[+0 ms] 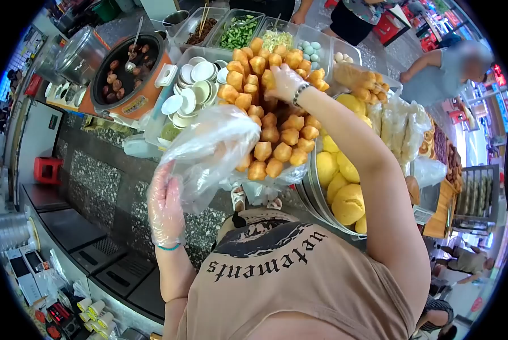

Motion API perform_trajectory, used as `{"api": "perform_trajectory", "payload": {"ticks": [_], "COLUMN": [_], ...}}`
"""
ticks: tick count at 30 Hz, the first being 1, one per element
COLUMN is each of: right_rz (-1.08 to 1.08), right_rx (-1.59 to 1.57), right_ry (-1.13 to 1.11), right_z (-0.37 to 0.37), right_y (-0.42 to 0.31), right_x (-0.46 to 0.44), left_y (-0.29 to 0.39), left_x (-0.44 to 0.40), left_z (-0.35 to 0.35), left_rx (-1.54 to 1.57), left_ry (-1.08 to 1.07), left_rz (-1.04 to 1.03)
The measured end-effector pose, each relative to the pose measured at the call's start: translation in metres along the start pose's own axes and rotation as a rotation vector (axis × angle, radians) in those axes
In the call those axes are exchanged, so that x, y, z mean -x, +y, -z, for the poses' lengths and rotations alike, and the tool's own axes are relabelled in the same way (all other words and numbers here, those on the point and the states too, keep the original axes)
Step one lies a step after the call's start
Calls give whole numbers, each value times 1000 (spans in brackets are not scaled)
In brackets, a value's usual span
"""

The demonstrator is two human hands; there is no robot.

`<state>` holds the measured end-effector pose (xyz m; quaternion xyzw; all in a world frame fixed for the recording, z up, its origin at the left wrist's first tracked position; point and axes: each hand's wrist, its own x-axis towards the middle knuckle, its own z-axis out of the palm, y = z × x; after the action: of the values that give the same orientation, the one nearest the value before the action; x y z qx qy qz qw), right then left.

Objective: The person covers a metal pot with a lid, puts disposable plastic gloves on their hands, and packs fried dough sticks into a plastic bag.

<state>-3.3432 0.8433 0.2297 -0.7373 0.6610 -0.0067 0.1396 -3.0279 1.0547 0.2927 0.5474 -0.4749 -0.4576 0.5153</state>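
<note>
A clear plastic bag [217, 139] hangs from my left hand [167, 201], whose gloved fingers are closed on its edge. The bag puffs out toward the fried dough sticks and seems to hold something, blurred by the plastic. Fried dough sticks [282, 136] stand upright in a dense bunch, golden tips up. Over their far side, my right hand [285, 85], in a clear glove, has its fingers curled down around a dough stick; the fingertips are partly hidden among the sticks.
At left, an orange cooker [132, 105] holds brown eggs and a ladle. Stacked saucers [194, 85] sit beside the dough sticks. Tubs of chopped cucumber [240, 31] and pale eggs [309, 50] line the back. Yellow buns [344, 192] fill a round tray at right. A person [446, 71] stands beyond.
</note>
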Motion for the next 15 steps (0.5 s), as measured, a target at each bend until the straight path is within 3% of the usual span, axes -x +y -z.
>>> {"api": "perform_trajectory", "payload": {"ticks": [3, 5, 7, 9, 11, 12, 13, 15], "right_rz": [53, -29, -12, 312, -1, 97, 16, 89], "right_rx": [19, -36, -3, 324, -266, -484, -471, -472], "right_ry": [-53, -200, -167, -99, 174, 252, 251, 600], "right_z": [-2, -3, -24, -46, 43, 59, 107, 137], "right_y": [-7, -17, -3, 30, -8, 5, -10, 13], "right_x": [-21, -26, -34, -46, 44, 62, 107, 167], "left_y": [-1, -1, -3, -7, -1, 0, 1, 5], "left_x": [-6, -12, -16, -28, -42, -51, -60, -79], "left_z": [-1, -8, -12, -14, -23, -26, -29, -35], "left_rx": [82, 105, 143, 76, 14, -70, -70, -231], "left_ry": [21, -15, -84, -102, -178, -190, -181, -325], "left_rz": [3, 38, 104, 91, 25, -52, -52, -75]}}
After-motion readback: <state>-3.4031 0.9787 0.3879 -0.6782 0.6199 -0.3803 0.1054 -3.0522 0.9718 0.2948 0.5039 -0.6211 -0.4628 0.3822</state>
